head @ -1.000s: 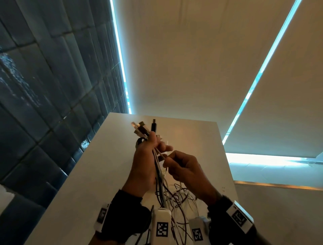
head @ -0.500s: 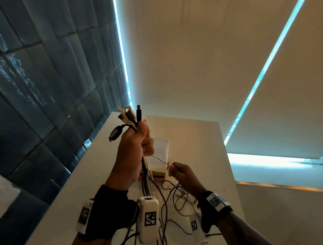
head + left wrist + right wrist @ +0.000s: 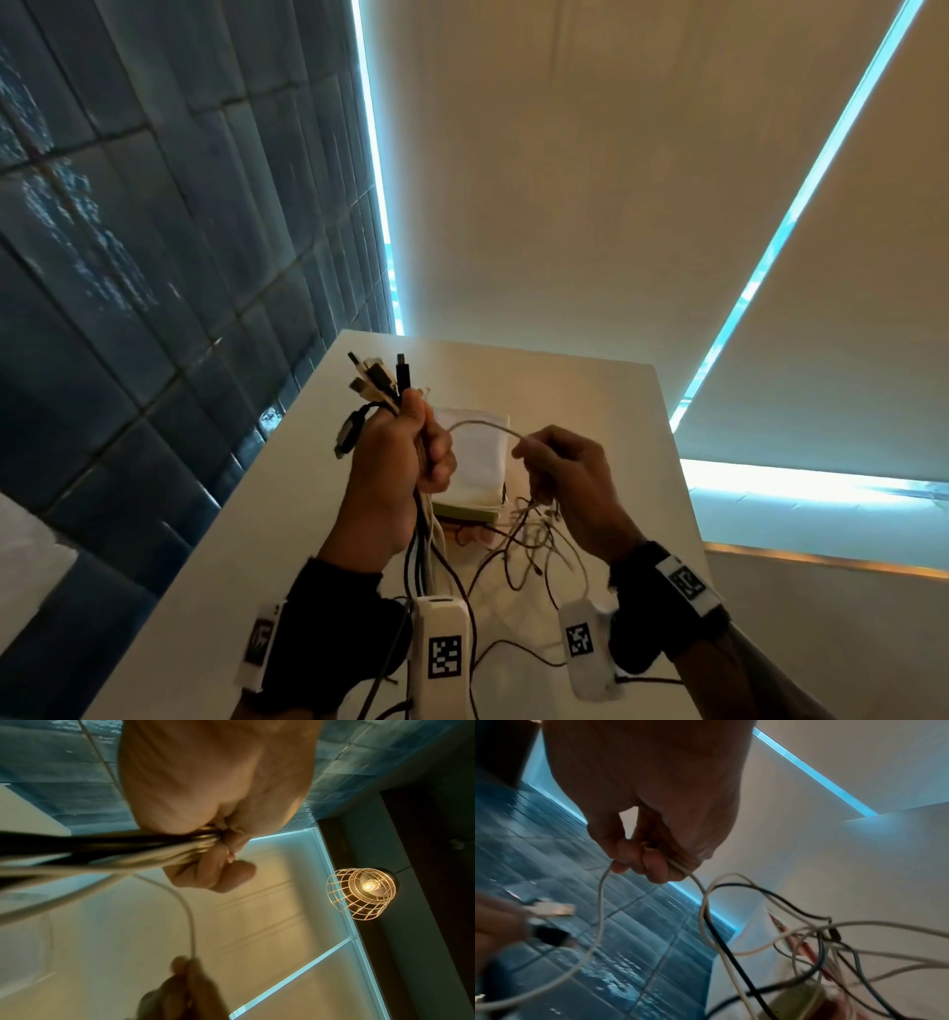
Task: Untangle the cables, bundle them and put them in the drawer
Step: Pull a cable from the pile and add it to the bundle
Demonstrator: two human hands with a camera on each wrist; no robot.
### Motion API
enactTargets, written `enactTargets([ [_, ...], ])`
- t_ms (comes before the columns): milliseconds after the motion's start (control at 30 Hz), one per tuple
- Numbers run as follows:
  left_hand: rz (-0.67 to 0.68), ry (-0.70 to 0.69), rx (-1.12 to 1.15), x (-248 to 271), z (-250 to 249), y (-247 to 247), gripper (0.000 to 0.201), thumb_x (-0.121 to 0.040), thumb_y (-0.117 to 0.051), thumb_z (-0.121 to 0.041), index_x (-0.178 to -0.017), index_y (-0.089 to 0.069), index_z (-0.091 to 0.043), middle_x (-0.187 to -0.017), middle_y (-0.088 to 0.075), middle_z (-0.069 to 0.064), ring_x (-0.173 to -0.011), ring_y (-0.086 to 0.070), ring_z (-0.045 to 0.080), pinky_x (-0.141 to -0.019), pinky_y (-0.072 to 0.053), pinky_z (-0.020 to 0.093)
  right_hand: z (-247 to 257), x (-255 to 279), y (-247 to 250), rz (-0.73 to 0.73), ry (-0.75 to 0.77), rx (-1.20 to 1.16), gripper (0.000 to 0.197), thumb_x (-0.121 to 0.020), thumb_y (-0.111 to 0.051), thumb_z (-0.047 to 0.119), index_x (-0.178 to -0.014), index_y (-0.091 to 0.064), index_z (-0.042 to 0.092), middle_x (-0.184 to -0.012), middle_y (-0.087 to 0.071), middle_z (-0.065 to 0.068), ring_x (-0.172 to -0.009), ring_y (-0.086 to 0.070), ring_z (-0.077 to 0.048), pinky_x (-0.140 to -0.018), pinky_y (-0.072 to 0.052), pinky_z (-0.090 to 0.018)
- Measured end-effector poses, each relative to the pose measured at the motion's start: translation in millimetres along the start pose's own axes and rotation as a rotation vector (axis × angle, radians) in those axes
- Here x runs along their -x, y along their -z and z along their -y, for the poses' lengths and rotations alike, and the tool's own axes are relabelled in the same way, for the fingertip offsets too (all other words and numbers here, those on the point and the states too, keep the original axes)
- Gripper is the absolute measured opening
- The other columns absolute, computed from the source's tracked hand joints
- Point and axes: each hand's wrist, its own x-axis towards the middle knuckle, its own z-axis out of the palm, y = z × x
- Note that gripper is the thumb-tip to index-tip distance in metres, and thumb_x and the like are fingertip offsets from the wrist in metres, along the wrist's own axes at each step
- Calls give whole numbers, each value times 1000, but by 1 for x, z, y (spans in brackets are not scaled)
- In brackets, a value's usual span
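Our left hand (image 3: 398, 452) grips the cables (image 3: 418, 539) above the tabletop (image 3: 590, 406); our right hand (image 3: 562, 475) pinches one white cable (image 3: 480, 424). Pulling hard could tighten the tangle below.

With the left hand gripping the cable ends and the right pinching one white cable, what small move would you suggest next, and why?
Probably slide the right hand down the white cable, drawing it out of the tangle below: the left hand anchors its plug end among the bunched cables.
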Motion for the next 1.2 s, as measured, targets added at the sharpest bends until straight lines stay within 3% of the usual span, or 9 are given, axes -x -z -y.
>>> enactTargets([
  [133, -2, 48, -42, 2, 4, -10, 37, -105, -28, -31, -89, -53, -10, -74, -71, 12, -64, -66, 25, -57, -50, 34, 24, 6, -10, 158, 95, -67, 16, -91, -59, 11, -81, -67, 2, -57, -45, -5, -49, -36, -14, -45, -31, -23],
  [200, 36, 64, 31, 1, 2, -13, 41, -105, -24, -31, -90, -55, -10, -91, -73, 18, -83, -71, 31, -73, -56, 42, 27, 12, -13, 246, 101, -53, 18, -92, -57, 11, -82, -66, -1, -58, -46, -5, -49, -35, -14, -46, -30, -21],
  [267, 88, 86, 153, 0, -2, -14, 37, -105, -23, -32, -93, -51, -11, -99, -71, 23, -91, -71, 35, -79, -57, 48, 25, 17, -15, 306, 72, -2, 21, -94, -55, 10, -81, -64, -3, -59, -49, -3, -49, -39, -11, -47, -33, -18],
  [367, 98, 76, 256, -3, -7, -10, 29, -103, -30, -31, -89, -48, -14, -79, -72, 17, -71, -71, 30, -74, -56, 46, 9, 23, -13, 329, -30, 50, 24, -97, -51, 10, -81, -62, -5, -61, -56, 6, -52, -47, -2, -51, -37, -11],
  [467, 132, 7, 262, -8, -13, -5, 26, -93, -44, -34, -76, -45, -14, -55, -45, 0, -44, -41, 13, -51, -41, 29, -20, 24, -5, 307, -81, 180, 34, -98, -52, 22, -83, -59, -8, -70, -51, -8, -57, -41, -11, -52, -34, -17],
  [533, 174, -22, 252, -8, -15, -4, 28, -88, -46, -36, -70, -41, -16, -52, -30, -4, -42, -26, 8, -44, -25, 24, -38, 22, 1, 273, -96, 278, 33, -99, -51, 20, -82, -59, -7, -70, -49, -9, -58, -40, -8, -54, -34, -17],
  [633, 193, -38, 215, -5, -16, -5, 28, -86, -46, -37, -69, -41, -16, -51, -25, -6, -42, -20, 7, -45, -17, 25, -60, 18, 8, 221, -95, 425, 29, -99, -50, 15, -76, -61, 1, -65, -50, 5, -57, -44, 3, -58, -36, -11],
  [900, 179, -92, 215, -2, -26, 1, 29, -88, -44, -38, -69, -41, -15, -49, -25, -7, -40, -20, 6, -45, -17, 23, -96, 4, 18, 172, -103, 522, 32, -98, -49, 14, -68, -57, 18, -65, -52, 9, -62, -45, 1, -63, -38, -14],
  [1200, 158, -118, 125, 6, -45, 7, 34, -99, -36, -31, -68, -38, -16, -49, -23, -7, -40, -18, 6, -44, -16, 25, -115, 3, 20, 41, -148, 575, 32, -93, -56, 12, -63, -63, 21, -59, -53, 7, -55, -44, -3, -60, -37, -26],
])
